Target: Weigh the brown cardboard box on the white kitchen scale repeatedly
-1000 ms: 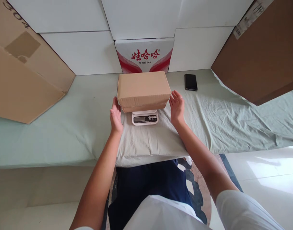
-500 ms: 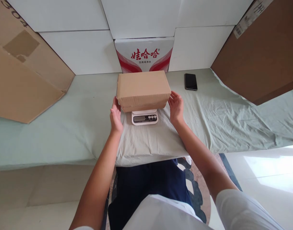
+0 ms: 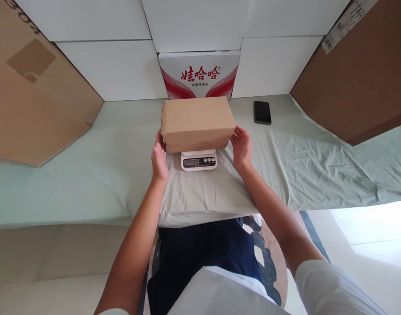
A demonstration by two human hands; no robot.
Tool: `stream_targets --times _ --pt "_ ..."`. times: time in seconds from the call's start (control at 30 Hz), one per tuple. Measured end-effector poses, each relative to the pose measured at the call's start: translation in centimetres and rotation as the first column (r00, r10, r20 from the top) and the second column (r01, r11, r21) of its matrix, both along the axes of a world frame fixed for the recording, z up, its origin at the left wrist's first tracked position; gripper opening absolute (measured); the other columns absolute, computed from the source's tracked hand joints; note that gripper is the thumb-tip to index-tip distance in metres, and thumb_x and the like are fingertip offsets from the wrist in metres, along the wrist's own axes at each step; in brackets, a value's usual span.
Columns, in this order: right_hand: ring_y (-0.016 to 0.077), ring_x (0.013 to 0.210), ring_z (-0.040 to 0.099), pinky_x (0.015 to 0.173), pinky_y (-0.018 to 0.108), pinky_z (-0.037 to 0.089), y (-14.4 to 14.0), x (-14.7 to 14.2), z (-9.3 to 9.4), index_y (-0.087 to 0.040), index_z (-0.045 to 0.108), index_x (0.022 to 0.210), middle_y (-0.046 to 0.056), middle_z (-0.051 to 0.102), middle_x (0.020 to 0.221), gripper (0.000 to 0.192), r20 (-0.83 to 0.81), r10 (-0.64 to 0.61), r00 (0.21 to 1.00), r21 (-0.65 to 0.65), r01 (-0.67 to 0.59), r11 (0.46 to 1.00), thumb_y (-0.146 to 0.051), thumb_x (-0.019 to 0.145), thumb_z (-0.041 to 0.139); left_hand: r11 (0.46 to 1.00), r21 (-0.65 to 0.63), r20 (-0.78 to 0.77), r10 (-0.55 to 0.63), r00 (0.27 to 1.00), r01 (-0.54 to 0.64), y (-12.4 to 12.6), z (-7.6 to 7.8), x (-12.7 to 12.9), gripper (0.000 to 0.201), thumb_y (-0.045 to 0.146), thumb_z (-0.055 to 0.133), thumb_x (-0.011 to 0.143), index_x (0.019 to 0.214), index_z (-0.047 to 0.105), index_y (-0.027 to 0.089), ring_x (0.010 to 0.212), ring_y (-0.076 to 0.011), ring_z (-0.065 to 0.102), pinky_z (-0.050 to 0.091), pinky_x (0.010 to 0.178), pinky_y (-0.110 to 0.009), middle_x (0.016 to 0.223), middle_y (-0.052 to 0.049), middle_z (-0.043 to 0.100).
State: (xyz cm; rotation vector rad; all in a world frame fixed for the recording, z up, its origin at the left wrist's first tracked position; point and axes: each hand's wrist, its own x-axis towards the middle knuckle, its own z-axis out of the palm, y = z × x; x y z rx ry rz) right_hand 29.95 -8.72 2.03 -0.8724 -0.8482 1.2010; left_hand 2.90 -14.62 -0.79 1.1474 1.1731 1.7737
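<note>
Slightly closer to the cardboard box [image 3: 198, 115] than a second ago, our right hand [image 3: 242, 149] flanks its right end, our left hand [image 3: 159, 159] its left. Both are loosely open, fingers extended; we cannot tell whether they touch it. We see the box atop the digital scale [image 3: 199, 162], left of the smartphone [image 3: 262, 113].

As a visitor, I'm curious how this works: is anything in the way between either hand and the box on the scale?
Nothing visible is: the left hand and right hand flank the box with no object between. The black phone lies off to the right.
</note>
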Motion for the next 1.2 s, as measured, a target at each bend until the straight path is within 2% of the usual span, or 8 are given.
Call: stream_targets --times 0.47,0.7,0.97,1.2 --pt "0.0270 0.145 0.058 0.136 0.057 0.028 -0.2 -0.1 0.4 -0.033 0.066 0.114 0.001 0.071 0.140 0.055 0.024 0.012 1.000 -0.005 -0.012 1.000 -0.077 0.085 0.052 0.999 -0.039 -0.008 0.010 1.000 -0.010 0.1 0.2 0.3 0.100 0.097 0.038 0.080 0.156 0.052 0.034 0.164 -0.0293 0.032 0.025 0.135 -0.045 0.173 -0.009 0.042" --pt "0.0278 0.141 0.062 0.134 0.057 0.033 -0.4 -0.2 0.6 -0.031 0.065 0.115 0.003 0.072 0.136 0.057 0.043 0.041 0.998 0.014 -0.042 0.999 -0.078 0.084 0.052 0.998 -0.061 -0.011 0.001 1.000 -0.002 0.0 0.5 0.5 0.104 0.100 0.038 0.076 0.153 0.055 0.033 0.164 -0.0308 0.034 0.028 0.133 -0.047 0.172 -0.010 0.044" --pt "0.0239 0.148 0.055 0.134 0.049 0.035 -1.0 -0.4 0.3 -0.034 0.064 0.125 0.000 0.069 0.141 0.051 0.158 0.002 0.987 0.168 -0.029 0.985 -0.071 0.092 0.051 0.999 -0.053 -0.004 -0.004 1.000 0.004 0.0 0.7 0.6 0.103 0.099 0.044 0.074 0.150 0.058 0.032 0.163 -0.0321 0.035 0.029 0.132 -0.047 0.170 -0.011 0.046" --pt "0.0252 0.145 0.057 0.130 0.048 0.040 -1.0 -0.5 0.3 -0.033 0.065 0.126 0.001 0.069 0.142 0.050 0.169 0.026 0.985 0.217 -0.063 0.974 -0.069 0.094 0.050 0.999 -0.043 -0.015 -0.029 0.999 0.029 -0.1 0.7 0.6 0.099 0.097 0.044 0.076 0.149 0.060 0.032 0.162 -0.0322 0.038 0.032 0.131 -0.046 0.168 -0.011 0.050"
